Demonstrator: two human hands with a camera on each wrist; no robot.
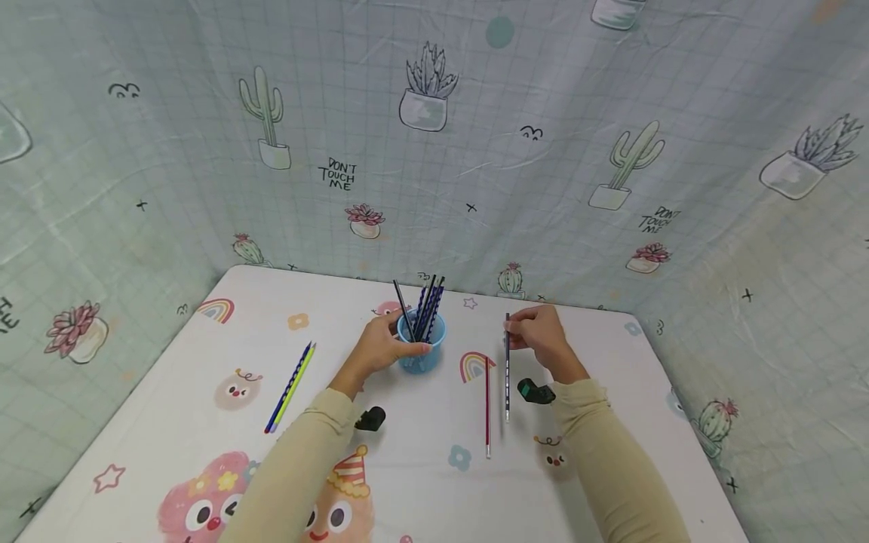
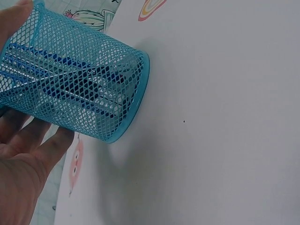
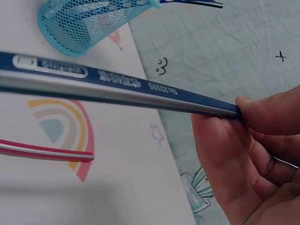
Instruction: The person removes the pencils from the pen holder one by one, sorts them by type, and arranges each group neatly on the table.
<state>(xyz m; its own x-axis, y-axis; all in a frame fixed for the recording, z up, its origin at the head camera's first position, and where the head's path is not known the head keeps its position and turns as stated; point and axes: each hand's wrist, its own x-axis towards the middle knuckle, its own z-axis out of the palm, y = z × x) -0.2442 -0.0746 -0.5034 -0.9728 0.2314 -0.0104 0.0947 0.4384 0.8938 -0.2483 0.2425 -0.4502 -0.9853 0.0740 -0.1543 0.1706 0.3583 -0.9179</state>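
Observation:
My left hand (image 1: 380, 347) grips a light-blue mesh pencil cup (image 2: 93, 61) around its upper part, thumb on the near side. Several dark blue and black pencils (image 1: 429, 311) stand in the cup, their upper ends above the rim. Between thumb and fingertips, my right hand (image 1: 539, 335) pinches one end of a blue and silver pencil (image 3: 117, 89). From there it extends toward the person, to the right of the cup. A red pencil with white stripes (image 1: 487, 407) lies on the table beside it.
A dark blue pencil (image 1: 288, 392) and a yellow-green pencil (image 1: 296, 383) lie together on the left of the white patterned table (image 1: 421, 483). Cactus-printed cloth (image 1: 475, 166) hangs behind the table and along both sides. Black wrist devices (image 1: 535, 391) show near both sleeves.

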